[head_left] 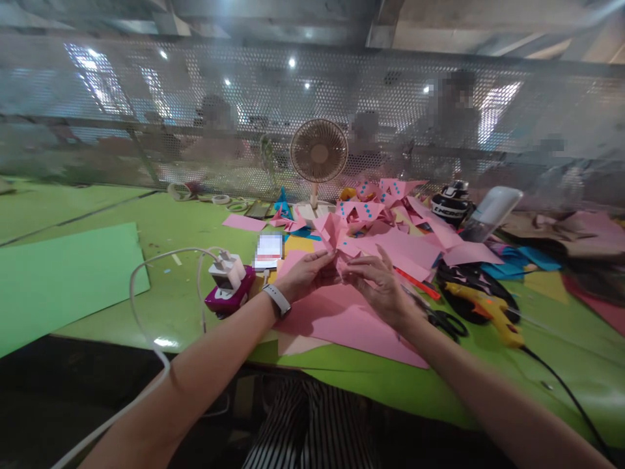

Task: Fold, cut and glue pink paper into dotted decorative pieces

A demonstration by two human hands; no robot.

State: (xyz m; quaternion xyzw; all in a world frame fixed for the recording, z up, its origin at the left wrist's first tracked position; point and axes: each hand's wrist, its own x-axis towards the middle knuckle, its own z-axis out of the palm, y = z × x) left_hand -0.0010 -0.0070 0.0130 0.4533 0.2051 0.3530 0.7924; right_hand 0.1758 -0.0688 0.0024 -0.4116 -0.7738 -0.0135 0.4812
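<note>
Between my two hands is a folded piece of pink paper (331, 229), its points standing up. My left hand (312, 270), with a pale watch band (277, 300) at the wrist, pinches it from the left. On the other side, my right hand (375, 283) has its fingertips closed at the lower right edge of the folded paper. Flat pink sheets (342, 319) lie on the table beneath both hands. Just right of my right hand are a red-orange strip-like tool (417, 284) and black-handled scissors (449, 324).
A yellow glue gun (488, 312) rests at the right, its cord running forward. Behind stand a small fan (319, 151), pink paper shapes (361, 212), a black bottle (452, 203) and a clear bottle (491, 212). Left are a purple power strip (229, 293) with chargers and a green sheet (73, 280).
</note>
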